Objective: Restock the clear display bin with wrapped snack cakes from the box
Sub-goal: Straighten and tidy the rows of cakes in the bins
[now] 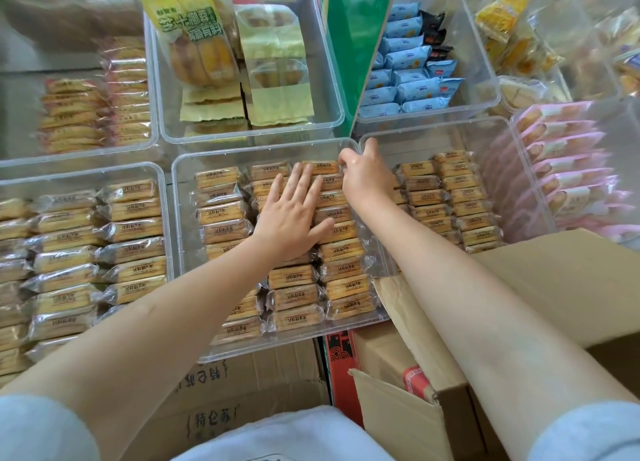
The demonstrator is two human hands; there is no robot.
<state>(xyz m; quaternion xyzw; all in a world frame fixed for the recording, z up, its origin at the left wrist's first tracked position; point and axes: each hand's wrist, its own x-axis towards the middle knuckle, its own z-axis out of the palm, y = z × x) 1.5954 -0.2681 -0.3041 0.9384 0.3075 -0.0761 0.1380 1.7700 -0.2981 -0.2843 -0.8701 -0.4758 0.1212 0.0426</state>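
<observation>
A clear display bin (pixel 183 252) in the middle holds rows of wrapped golden snack cakes (pixel 294 298). My left hand (pixel 294 214) lies flat with straight fingers pressing on the middle row of cakes. My right hand (pixel 360 173) reaches to the bin's far right corner, its fingertips pinching the end of the top snack cake (pixel 320 167) in the right row. An open cardboard box (pixel 561 287) stands at the lower right, under my right forearm; its inside is hidden.
Clear bins surround the middle one: same golden cakes at left (pixel 104 225) and right (pixel 446 197), pink packs (pixel 568 180) far right, blue packs (pixel 408 76) and yellow-green packs (pixel 242 65) behind. Closed cartons (pixel 242 384) sit below the bin.
</observation>
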